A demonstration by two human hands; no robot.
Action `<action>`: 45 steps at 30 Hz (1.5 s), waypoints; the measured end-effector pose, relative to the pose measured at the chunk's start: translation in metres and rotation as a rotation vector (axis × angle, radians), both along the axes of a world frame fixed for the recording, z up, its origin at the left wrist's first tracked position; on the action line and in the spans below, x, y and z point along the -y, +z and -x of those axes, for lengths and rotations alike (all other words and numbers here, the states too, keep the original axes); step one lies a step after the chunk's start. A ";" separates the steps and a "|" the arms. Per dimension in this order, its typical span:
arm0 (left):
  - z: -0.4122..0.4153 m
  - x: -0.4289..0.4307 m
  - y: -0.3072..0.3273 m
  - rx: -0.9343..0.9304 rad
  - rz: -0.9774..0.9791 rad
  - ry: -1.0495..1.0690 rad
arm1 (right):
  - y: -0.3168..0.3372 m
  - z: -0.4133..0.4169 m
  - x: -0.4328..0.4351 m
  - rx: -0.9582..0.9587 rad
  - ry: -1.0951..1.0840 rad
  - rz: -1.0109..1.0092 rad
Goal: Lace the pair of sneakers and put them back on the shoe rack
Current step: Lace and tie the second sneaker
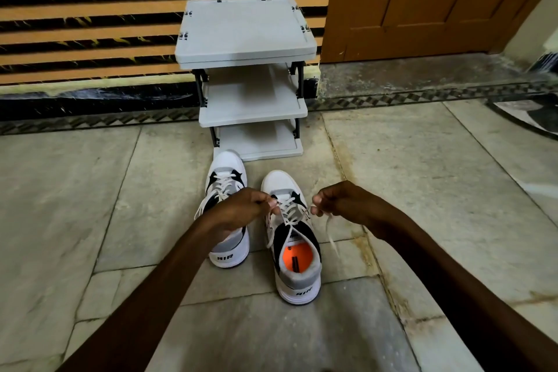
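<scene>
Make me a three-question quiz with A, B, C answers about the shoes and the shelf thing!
1. Where are the two sneakers?
A. On the rack's top shelf
B. On the floor in front of the rack
C. Beside the door

2. What colour is the inside of the right sneaker?
A. Orange
B. Green
C. Blue

3. What are the hands doing?
A. Resting flat on the floor
B. Lifting the rack
C. Each pinching a lace end

Answers:
1 B: both the left sneaker and right sneaker stand on the floor before the rack.
2 A: its insole is orange.
3 C: the left hand and right hand each grip the lace.
</scene>
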State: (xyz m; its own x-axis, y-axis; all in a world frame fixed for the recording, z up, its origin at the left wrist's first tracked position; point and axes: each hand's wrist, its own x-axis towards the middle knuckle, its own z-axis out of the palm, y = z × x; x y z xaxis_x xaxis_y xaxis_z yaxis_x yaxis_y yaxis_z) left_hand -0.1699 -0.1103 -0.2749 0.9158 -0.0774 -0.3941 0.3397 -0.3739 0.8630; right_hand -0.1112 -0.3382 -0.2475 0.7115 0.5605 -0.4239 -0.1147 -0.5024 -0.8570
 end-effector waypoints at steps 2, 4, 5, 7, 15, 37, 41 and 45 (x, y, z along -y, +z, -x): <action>0.000 0.006 0.003 -0.014 0.076 0.073 | -0.007 0.001 -0.004 -0.029 -0.038 -0.075; 0.000 0.013 0.002 0.004 0.165 0.143 | -0.016 0.001 -0.007 -0.045 -0.100 -0.139; 0.000 0.016 -0.001 0.010 0.234 0.197 | -0.019 0.003 -0.009 -0.052 -0.130 -0.176; 0.000 0.020 -0.006 0.022 0.354 0.305 | -0.027 0.005 -0.012 -0.053 -0.179 -0.223; 0.001 0.037 -0.026 0.143 0.287 0.569 | -0.038 0.013 -0.037 -0.143 -0.471 -0.352; 0.009 0.049 -0.035 0.554 -0.504 0.020 | -0.051 0.000 -0.047 -0.248 -0.524 -0.202; 0.009 0.044 -0.033 0.564 -0.583 0.017 | -0.049 0.002 -0.048 -0.428 -0.574 -0.350; 0.008 0.040 -0.033 0.497 -0.533 0.027 | -0.046 0.001 -0.041 -0.520 -0.517 -0.472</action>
State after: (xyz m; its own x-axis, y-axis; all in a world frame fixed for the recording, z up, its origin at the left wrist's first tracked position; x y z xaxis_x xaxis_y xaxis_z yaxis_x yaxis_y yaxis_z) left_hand -0.1779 -0.1498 -0.3082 0.9952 0.0342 0.0914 -0.0300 -0.7837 0.6204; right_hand -0.1120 -0.2974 -0.2933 0.7061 0.4194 -0.5705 -0.6647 0.1148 -0.7383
